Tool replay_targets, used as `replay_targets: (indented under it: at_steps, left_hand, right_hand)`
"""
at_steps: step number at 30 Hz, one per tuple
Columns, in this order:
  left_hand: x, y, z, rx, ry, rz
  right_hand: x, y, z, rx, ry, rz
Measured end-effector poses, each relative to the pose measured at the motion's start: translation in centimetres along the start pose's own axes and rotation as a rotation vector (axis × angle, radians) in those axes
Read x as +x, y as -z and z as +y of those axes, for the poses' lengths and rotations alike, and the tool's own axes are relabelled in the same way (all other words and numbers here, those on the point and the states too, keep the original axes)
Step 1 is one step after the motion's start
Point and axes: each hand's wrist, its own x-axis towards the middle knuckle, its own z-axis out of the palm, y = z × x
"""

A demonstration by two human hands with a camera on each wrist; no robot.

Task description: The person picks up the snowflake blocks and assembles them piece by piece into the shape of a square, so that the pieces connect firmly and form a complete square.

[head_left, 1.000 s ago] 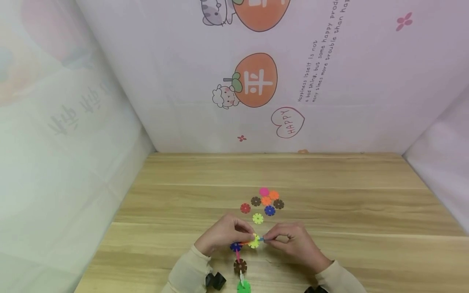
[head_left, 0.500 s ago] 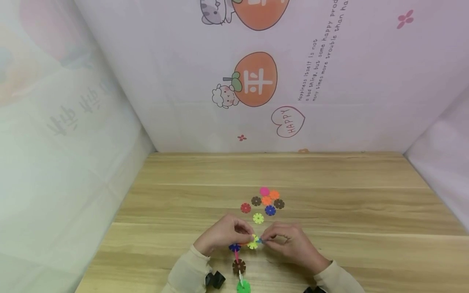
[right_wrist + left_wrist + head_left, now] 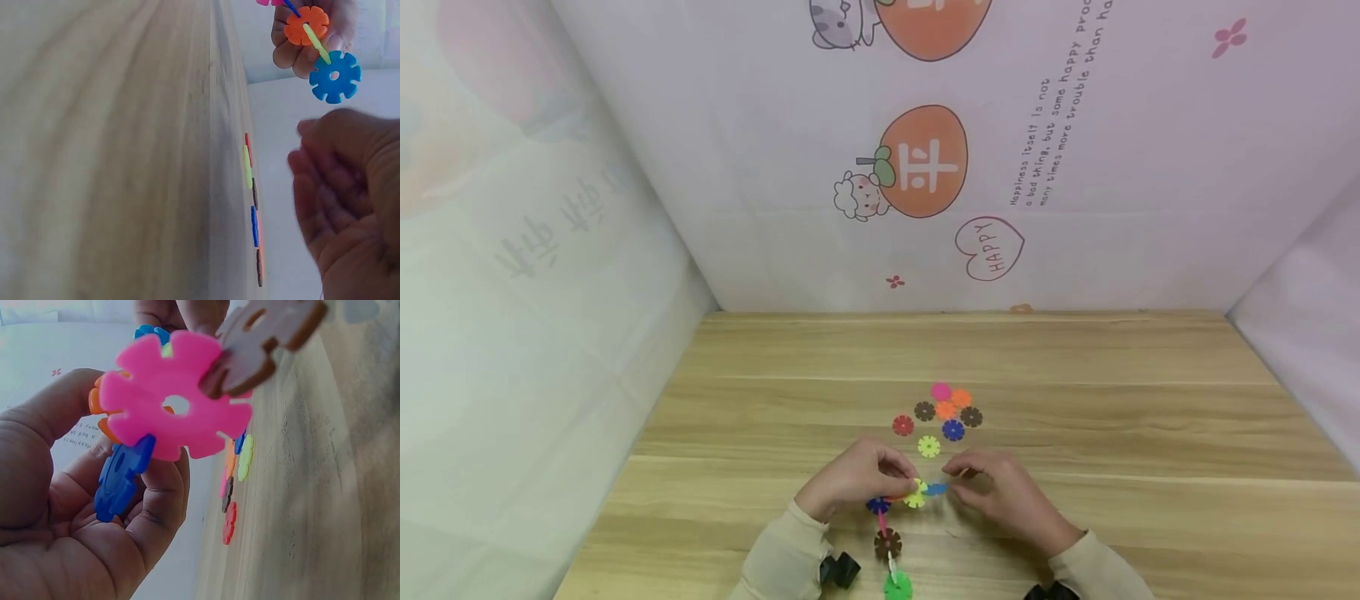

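My left hand (image 3: 859, 475) pinches a yellow notched plastic disc (image 3: 915, 499), part of a chain of interlocking discs. At the chain's far end a light blue disc (image 3: 322, 80) is slotted onto the yellow one. Back along it come an orange disc (image 3: 317, 17), a dark blue disc (image 3: 125, 478), a pink disc (image 3: 140, 381), a brown disc (image 3: 887, 544), a white disc (image 3: 892, 567) and a green disc (image 3: 898, 586). Just right of the light blue disc, my right hand (image 3: 1006, 493) holds nothing; its fingers are loosely bent and a small gap separates them from the disc.
Several loose discs lie flat on the wooden table (image 3: 760, 400) beyond the hands, among them a yellow-green disc (image 3: 928, 447), a red disc (image 3: 902, 425) and a blue disc (image 3: 952, 430). A printed white cloth (image 3: 775, 208) stands behind the table.
My right hand has let go of the light blue disc and drawn slightly to the right. The light blue disc stays joined to the yellow one, which my left hand still pinches.
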Motion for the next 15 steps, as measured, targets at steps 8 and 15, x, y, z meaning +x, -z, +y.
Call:
replay_targets:
  at_steps: [8, 15]
  left_hand:
    - [-0.1, 0.1, -0.1, 0.008, 0.002, 0.0]
    - [-0.3, 0.1, 0.1, -0.006, 0.019, 0.008]
  right_hand:
    - [1.5, -0.4, 0.8, -0.038, -0.301, -0.027]
    - [3.1, -0.8, 1.0, -0.022, -0.384, -0.019]
